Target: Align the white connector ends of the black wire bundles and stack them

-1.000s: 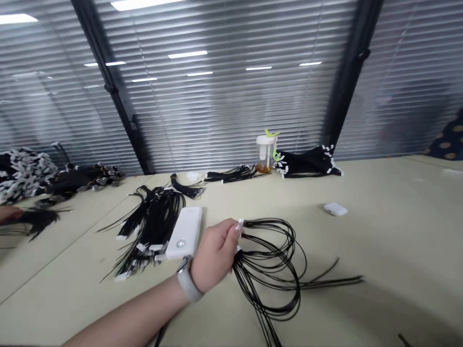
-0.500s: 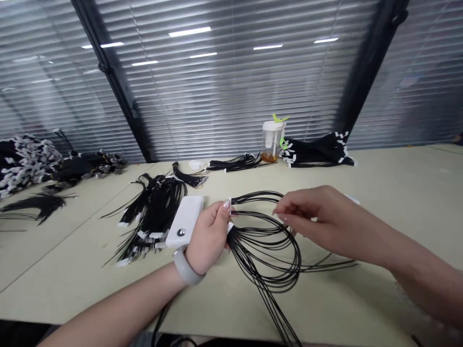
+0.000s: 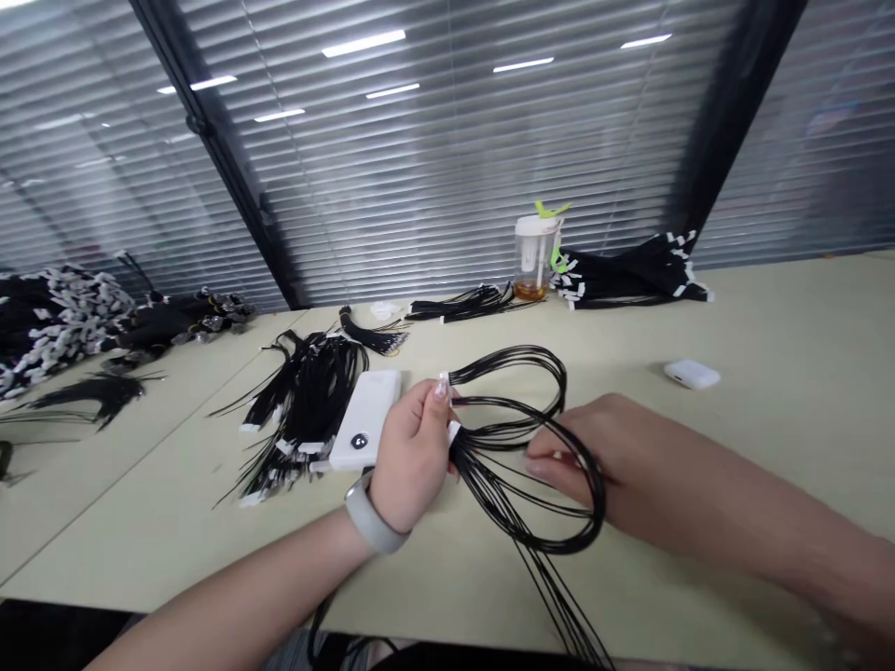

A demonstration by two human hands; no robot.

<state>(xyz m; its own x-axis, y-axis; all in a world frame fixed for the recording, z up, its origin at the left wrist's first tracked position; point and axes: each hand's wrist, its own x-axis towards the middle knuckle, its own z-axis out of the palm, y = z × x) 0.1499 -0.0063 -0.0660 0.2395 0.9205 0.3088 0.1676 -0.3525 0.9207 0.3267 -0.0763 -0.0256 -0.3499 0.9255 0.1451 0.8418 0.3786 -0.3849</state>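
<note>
My left hand (image 3: 412, 447) is closed with the thumb on top, holding the white connectors (image 3: 453, 431) of a bundle of thin black cables (image 3: 472, 457). From there the cables bend rightward into two loops, while their loose ends hang over the table's front edge. My right hand (image 3: 615, 452) has its thumb and forefinger bent together at the right side of the loops. One loop passes across the front of this hand. Whatever lies between its fingertips is too blurred to make out.
A white power bank (image 3: 367, 419) lies left of my left hand, with a pile of black cables (image 3: 318, 396) beyond it. A white earphone case (image 3: 692, 374) sits at right. Near the blinds stand a cup (image 3: 537, 256) and another cable stack (image 3: 636, 270). More bundles (image 3: 62, 312) are heaped far left.
My right hand has moved slightly down, and a loop now crosses in front of it. The upper loop shows rounder and fuller. The white earphone case has come into full view.
</note>
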